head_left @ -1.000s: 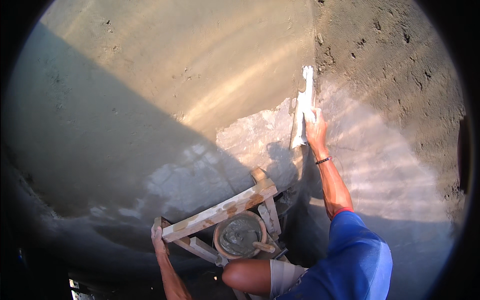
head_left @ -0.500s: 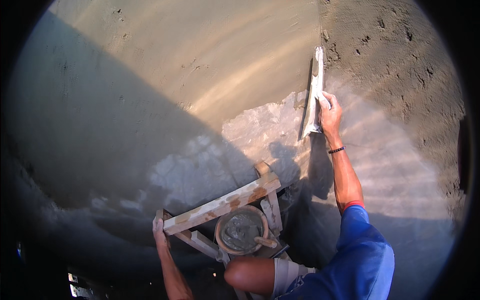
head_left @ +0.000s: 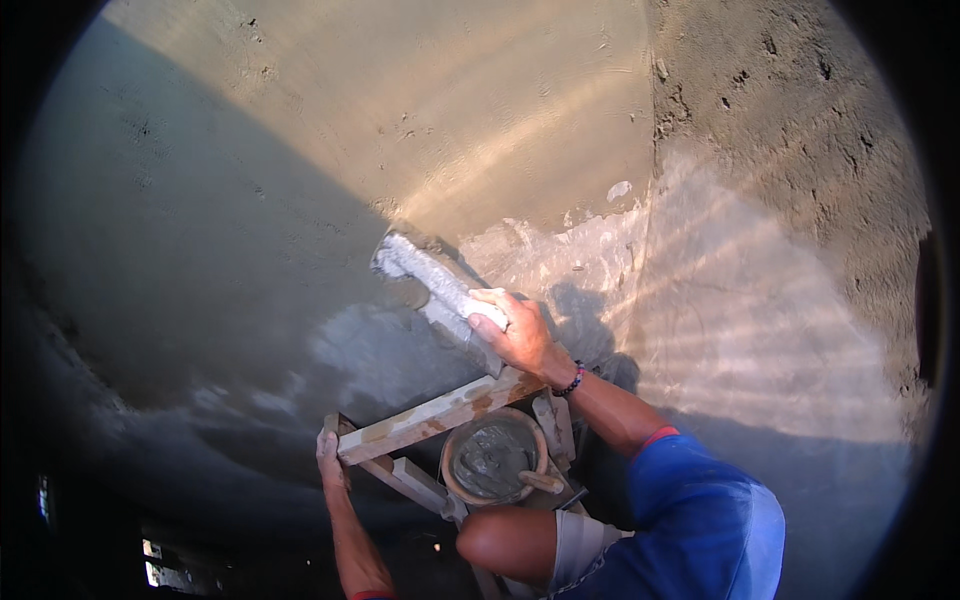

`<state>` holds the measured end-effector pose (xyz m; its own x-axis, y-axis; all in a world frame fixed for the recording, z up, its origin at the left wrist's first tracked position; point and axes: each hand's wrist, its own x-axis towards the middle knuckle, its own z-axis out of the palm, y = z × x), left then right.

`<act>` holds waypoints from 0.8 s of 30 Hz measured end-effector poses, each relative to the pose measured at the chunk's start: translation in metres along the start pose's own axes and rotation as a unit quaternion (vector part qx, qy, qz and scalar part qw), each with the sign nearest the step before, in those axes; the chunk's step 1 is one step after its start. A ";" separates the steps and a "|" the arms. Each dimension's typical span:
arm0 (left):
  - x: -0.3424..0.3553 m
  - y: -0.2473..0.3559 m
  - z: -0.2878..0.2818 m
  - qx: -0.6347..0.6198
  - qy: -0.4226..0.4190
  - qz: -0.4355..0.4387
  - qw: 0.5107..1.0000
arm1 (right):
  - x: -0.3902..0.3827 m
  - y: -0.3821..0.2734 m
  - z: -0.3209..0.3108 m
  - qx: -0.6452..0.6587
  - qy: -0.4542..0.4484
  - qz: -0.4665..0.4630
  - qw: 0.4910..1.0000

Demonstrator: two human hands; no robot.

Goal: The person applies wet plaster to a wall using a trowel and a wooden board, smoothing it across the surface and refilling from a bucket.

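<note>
My right hand (head_left: 520,335) is closed round the handle of a long plastering trowel (head_left: 425,272), caked with pale wet plaster. The trowel lies tilted against the plastered wall (head_left: 300,260), its far end up and to the left. Lower left, my left hand (head_left: 329,455) wraps round the end of a wooden frame (head_left: 430,420) made of rough beams. Within the frame stands a round bucket (head_left: 446,462) with grey wet mortar (head_left: 490,455) in it. A wooden handle (head_left: 541,482) rests over the bucket's rim; its other end is hidden.
Rough, pitted plaster (head_left: 790,110) covers the upper right of the wall, past a vertical line. A paler smooth patch (head_left: 750,300) lies below it. The frame's beams and my bent knee (head_left: 505,545) are close to the bucket. Deep shade darkens the lower left.
My right hand has swept the trowel down and left, from the vertical line to above the frame, and the trowel has turned from upright to slanting. My left hand still grips the frame.
</note>
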<state>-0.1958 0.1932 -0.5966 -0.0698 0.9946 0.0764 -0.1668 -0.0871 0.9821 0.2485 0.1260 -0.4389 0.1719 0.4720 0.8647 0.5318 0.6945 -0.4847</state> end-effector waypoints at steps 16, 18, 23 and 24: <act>0.006 -0.014 -0.010 0.054 0.006 0.055 0.997 | 0.035 0.071 -0.056 0.345 0.404 0.265 0.805; 0.006 -0.017 -0.011 0.025 -0.004 0.040 0.999 | 0.072 0.051 -0.067 0.306 0.389 0.279 0.823; 0.005 -0.017 -0.009 0.065 0.003 0.063 0.996 | 0.143 -0.006 -0.070 0.153 0.274 0.230 0.921; 0.008 -0.016 -0.012 0.082 0.006 0.075 0.994 | 0.151 -0.018 -0.057 0.086 0.241 0.182 0.949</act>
<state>-0.2053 0.2018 -0.6133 -0.0938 0.9701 0.2239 0.0079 -0.2241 0.9745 0.3125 0.1537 -0.2922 0.7005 0.4230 0.5748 0.2280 0.6305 -0.7419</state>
